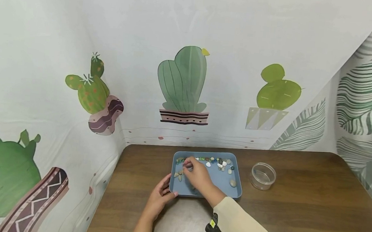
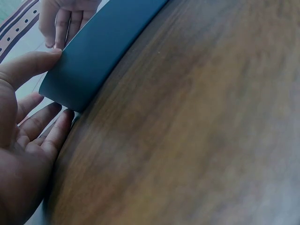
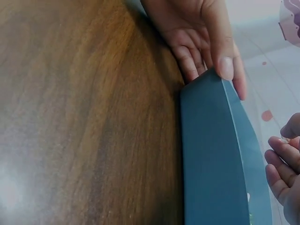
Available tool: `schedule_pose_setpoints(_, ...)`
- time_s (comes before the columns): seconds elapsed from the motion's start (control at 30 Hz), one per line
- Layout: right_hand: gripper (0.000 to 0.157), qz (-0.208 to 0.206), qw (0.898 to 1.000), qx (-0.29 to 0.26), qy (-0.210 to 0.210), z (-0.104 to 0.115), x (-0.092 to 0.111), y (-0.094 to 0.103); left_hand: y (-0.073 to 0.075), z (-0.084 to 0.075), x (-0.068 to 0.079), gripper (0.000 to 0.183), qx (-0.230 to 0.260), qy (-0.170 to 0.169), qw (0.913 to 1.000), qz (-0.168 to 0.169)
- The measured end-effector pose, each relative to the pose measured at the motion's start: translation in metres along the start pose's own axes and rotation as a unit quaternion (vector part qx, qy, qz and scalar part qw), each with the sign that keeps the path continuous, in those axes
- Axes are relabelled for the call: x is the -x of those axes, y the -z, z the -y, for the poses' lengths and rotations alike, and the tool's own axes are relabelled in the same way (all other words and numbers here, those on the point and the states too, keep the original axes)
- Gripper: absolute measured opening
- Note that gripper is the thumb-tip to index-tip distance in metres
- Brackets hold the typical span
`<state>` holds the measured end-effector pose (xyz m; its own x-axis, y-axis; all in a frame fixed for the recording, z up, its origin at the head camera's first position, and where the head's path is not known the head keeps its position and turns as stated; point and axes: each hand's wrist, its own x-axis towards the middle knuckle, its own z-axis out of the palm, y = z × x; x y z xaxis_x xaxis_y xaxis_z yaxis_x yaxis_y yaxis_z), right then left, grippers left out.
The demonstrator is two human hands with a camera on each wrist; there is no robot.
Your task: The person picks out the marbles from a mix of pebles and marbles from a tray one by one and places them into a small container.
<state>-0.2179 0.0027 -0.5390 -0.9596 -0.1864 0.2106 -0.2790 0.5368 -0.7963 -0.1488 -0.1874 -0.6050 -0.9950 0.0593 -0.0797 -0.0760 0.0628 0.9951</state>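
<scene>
Tray (image 1: 223, 180) noted at the lower centre of the frame, set flat on the worktop (image 1: 304, 201). Its lower-left corner is grasped by the left hand (image 1: 160, 194): the thumb is laid on the rim and the fingers are spread round and against the corner, as the left wrist view shows. The tray is probably steadied this way so that it is not shifted by light touches inside; the corner hold also leaves the inside open to reach.

The right hand (image 1: 198, 173) is held over the tray's upper-left part. Its grip is closed to a fingertip pinch; in the right wrist view a pale piece (image 3: 284, 139) seems to be caught between thumb and forefinger, too small to be identified. A fingertip pinch would suit something so small.

Green beads (image 1: 202, 159) are strung out along the tray's top edge, white stones (image 1: 224, 163) clustered at upper right, tan stones (image 1: 180, 178) grouped at left, one large stone (image 1: 233, 183) apart at lower right. Rolling is presumably checked by the raised walls. A clear tub (image 1: 262, 185) is placed just right of the tray, outside the forearm's path.
</scene>
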Motion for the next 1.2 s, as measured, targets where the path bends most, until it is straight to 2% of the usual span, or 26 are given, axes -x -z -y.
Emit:
schedule_pose_setpoints(0.53,0.013,-0.028,0.999,-0.015,0.009,-0.004,0.016,0.02,0.0,0.0,-0.002,0.078,-0.001,0.0,1.0,-0.002)
schedule_pose_setpoints(0.77,0.015,-0.052,0.998,-0.043,0.008,-0.008,0.026,0.028,0.0,-0.001,-0.001,0.079,-0.001,0.006,0.9999,-0.011)
schedule_pose_setpoints(1.07,0.015,-0.095,0.995,-0.019,0.036,-0.018,0.035,0.038,0.0,0.0,0.0,0.079,0.001,0.011,0.9999,-0.009)
schedule_pose_setpoints(1.2,0.014,-0.11,0.993,-0.024,0.027,-0.022,0.037,0.046,-0.001,0.0,0.0,0.079,-0.01,0.006,0.9999,-0.01)
